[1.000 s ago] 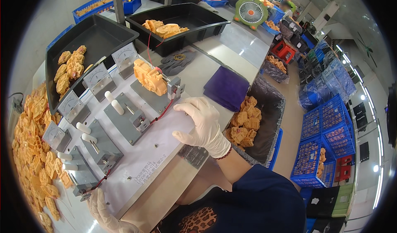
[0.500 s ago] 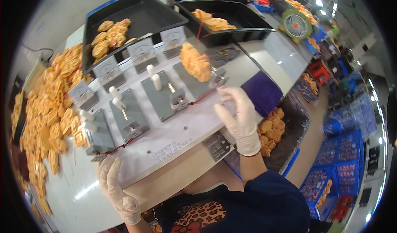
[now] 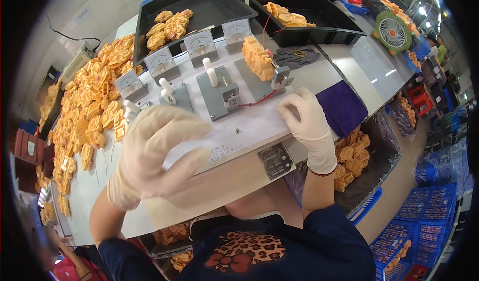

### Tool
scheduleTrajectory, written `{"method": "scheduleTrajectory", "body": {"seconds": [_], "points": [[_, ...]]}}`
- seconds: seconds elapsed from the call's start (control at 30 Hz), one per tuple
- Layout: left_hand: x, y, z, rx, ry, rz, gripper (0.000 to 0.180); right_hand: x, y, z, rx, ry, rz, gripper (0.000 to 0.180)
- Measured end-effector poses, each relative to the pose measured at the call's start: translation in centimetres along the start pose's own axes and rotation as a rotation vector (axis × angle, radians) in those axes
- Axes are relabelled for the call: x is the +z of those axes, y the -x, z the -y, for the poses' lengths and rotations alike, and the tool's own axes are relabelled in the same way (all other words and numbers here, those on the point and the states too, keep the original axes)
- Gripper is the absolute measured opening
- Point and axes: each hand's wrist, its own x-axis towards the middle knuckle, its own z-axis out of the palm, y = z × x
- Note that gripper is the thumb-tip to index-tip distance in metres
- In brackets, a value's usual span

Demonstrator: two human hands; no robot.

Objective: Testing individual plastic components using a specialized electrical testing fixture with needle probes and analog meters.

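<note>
My left hand (image 3: 158, 154), in a white glove, is raised over the front of the test fixture (image 3: 257, 126), its fingers spread and holding nothing. It hides part of the left stations. My right hand (image 3: 310, 124), also gloved, curls with fingertips close together just before the rightmost metal clamp (image 3: 281, 77); anything between them is hidden. An orange plastic part (image 3: 257, 59) stands upright on that station, against the clamp. White pegs (image 3: 212, 76) rise from the neighbouring grey plate (image 3: 204, 97). Dial meters (image 3: 200, 44) stand in a row behind the stations.
A heap of orange parts (image 3: 90, 114) covers the left tabletop. Black trays (image 3: 209, 11) with a few parts stand behind the meters. A purple cloth (image 3: 342, 109) and grey gloves (image 3: 297, 56) lie at right. Beyond is a green fan (image 3: 392, 32). A lined bin (image 3: 381, 154) holds more parts.
My left hand has risen and moved right, away from the leftmost station. My right hand's fingers have drawn together near the rightmost clamp. The whole view has shifted, and the orange part stays on its station.
</note>
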Motion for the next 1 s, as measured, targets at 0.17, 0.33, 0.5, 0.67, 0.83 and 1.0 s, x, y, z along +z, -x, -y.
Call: {"method": "scheduleTrajectory", "body": {"seconds": [0.17,0.33,0.5,0.67,0.83,1.0], "points": [[3.0,-2.0,-2.0,0.21,-0.003,0.097,0.034,0.7,0.6,-0.6,-0.185,-0.029,-0.136,0.007],[6.1,0.9,-3.8,0.358,-0.07,0.065,0.04,1.3,0.6,-0.1,-0.194,0.0,-0.182,0.008],[6.0,2.6,-2.9,0.33,-0.065,0.132,0.042,0.6,0.8,-0.5,-0.079,-0.074,-0.13,0.009],[6.9,3.6,-1.1,0.297,-0.118,0.178,0.044,0.2,0.8,-1.0,-0.089,-0.172,-0.129,0.008],[7.8,4.0,2.2,0.231,0.011,0.241,0.045,0.0,0.4,-0.4,-0.101,-0.216,-0.118,0.005],[7.8,4.6,2.5,0.172,0.093,0.258,0.054,0.3,0.5,-0.4,-0.065,-0.27,-0.109,0.005]]}}
